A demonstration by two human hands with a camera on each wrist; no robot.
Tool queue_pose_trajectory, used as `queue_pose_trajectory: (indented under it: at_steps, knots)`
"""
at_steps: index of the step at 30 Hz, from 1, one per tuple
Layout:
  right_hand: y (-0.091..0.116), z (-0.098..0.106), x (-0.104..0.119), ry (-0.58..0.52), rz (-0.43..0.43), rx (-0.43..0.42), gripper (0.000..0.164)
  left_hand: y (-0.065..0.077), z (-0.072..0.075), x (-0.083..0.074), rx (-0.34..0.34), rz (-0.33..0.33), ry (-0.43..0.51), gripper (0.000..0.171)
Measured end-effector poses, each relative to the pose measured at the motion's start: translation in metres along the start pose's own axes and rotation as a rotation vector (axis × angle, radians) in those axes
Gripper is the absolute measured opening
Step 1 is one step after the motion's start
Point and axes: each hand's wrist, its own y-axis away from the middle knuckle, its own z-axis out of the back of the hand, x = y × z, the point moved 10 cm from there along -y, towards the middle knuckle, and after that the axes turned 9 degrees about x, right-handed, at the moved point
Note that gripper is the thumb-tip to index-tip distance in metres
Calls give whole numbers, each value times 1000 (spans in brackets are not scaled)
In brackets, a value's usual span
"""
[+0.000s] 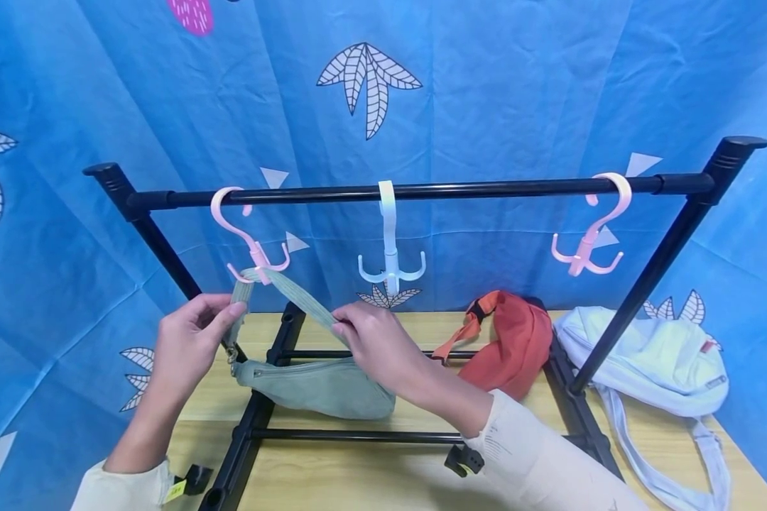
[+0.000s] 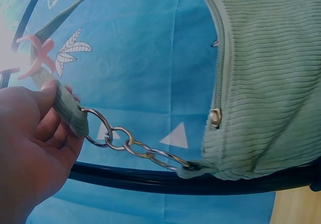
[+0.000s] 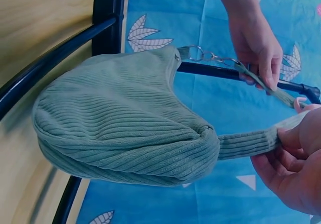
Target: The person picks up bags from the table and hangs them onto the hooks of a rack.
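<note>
A green corduroy shoulder bag (image 1: 322,389) hangs below its strap, which passes over the left pink hook (image 1: 258,259) on the black rail. My left hand (image 1: 188,341) pinches the strap near its chain end; in the left wrist view metal rings (image 2: 131,142) join strap and bag. Farther along, my right hand (image 1: 380,344) grips the other side of the strap (image 3: 248,144), close to the bag body in the right wrist view. The bag's zipper (image 2: 218,58) runs along its upper edge.
A pale blue hook (image 1: 391,266) and another pink hook (image 1: 586,248) hang along the rail (image 1: 486,189). A red bag (image 1: 514,348) with an orange strap lies behind the lower bars. At right, a light blue bag (image 1: 652,362) rests on the wooden table (image 1: 332,472).
</note>
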Motion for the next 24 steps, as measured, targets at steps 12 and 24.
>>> queue_pose_trajectory:
  at_steps: [12,24]
  knots:
    - [9,5,1,9,44,-44,19,7,-5,4,24,2,-5,28]
    - [18,4,-7,-34,53,-55,22,15,-6,11,-9,-26,22,24]
